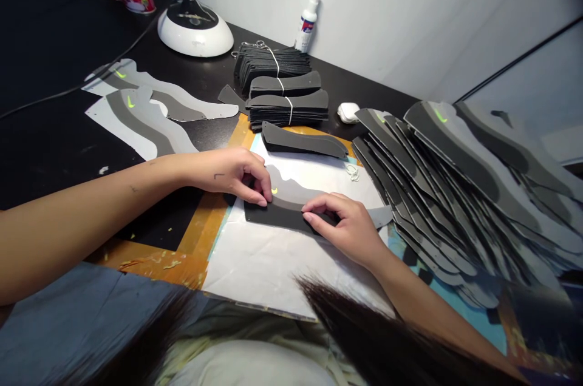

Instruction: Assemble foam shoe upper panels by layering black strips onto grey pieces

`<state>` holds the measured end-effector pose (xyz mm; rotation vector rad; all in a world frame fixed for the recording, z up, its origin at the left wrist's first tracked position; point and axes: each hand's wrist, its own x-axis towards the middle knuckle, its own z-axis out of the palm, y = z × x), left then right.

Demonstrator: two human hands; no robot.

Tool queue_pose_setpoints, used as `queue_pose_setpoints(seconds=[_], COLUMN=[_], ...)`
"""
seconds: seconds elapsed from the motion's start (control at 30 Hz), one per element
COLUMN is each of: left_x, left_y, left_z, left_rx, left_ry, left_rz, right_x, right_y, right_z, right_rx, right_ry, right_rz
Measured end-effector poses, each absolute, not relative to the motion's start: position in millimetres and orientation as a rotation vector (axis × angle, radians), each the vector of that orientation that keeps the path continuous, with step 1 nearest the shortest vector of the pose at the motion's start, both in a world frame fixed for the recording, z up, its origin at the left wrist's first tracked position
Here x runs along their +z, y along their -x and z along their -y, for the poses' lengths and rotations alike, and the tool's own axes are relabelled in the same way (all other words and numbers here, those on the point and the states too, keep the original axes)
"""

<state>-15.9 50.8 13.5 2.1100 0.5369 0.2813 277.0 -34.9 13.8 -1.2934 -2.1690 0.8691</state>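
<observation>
A layered grey and black shoe-upper piece [291,195] with a small yellow-green swoosh lies on the white sheet [255,258]. My left hand [246,179] rests on its left part, thumb and fingertips pinched at the seam beside the swoosh. Farther right, my right hand [348,222] has its thumb and index finger closed on the edge between the black strip and the grey layer. Just behind the piece lie loose dark curved strips [303,142]. A small tangle of pale thread [352,173] sits behind my right hand.
Bundled black pieces [286,108] stand at the back, near a white spray bottle [307,20] and a white case [348,112]. Many finished-looking grey uppers [478,161] are piled at right. More grey pieces [136,116] lie left, below a white lamp base [195,31].
</observation>
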Motion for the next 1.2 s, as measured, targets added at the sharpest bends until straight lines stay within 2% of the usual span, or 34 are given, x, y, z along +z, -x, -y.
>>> queue_pose_setpoints(seconds=[1.2], left_x=[15.7], left_y=[22.0], left_z=[-56.9], left_rx=[0.266], left_ry=[-1.941], left_rz=[-0.592], right_x=[13.7], right_y=[-277.8], right_z=[35.9], right_rx=[0.845], right_ry=[1.289], right_rz=[2.173])
